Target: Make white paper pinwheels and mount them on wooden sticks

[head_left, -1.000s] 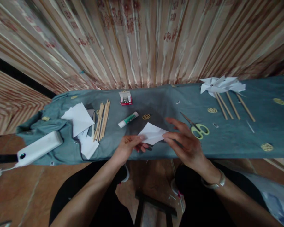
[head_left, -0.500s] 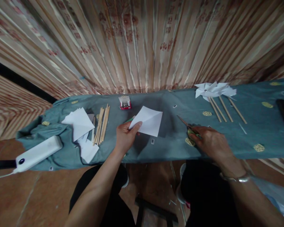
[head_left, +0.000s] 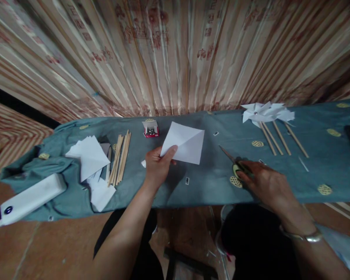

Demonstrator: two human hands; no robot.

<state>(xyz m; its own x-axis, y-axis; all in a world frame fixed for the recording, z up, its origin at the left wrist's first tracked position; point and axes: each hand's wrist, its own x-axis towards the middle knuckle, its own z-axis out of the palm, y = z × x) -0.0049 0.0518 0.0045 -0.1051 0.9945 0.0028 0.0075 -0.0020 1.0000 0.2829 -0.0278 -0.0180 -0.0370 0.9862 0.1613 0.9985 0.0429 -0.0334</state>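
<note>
One sheet of white paper (head_left: 186, 142) is in the middle of the frame, grasped at its lower left corner by the left hand (head_left: 159, 167), with the thumb on top and the other fingers mostly hidden underneath. A diagonal line, similar to a crease, crosses this sheet. To the right of the centre, the right hand (head_left: 266, 184) is closed around the green handles of the scissors (head_left: 235, 160); how the fingers sit in the loops I cannot tell. The blades look shut together and point to the upper left, well apart from the sheet. On the right wrist there is a silver bracelet (head_left: 312, 237). Just above the left hand stands a small red and white box (head_left: 152, 134), its lid open and small shiny pieces inside. A white end of some object (head_left: 144, 163) shows beside the left hand, which hides the remainder. At the left of the frame, a bundle of wooden sticks (head_left: 121, 157) lies near a pile of white papers (head_left: 91, 157), and a white device (head_left: 32, 198) is in the lower left. In the upper right lie white paper pinwheels (head_left: 268, 112) on sticks, overlapping each other. All these rest on a grey-green cloth (head_left: 204, 182), and a striped curtain (head_left: 175, 58) fills the upper part.
</note>
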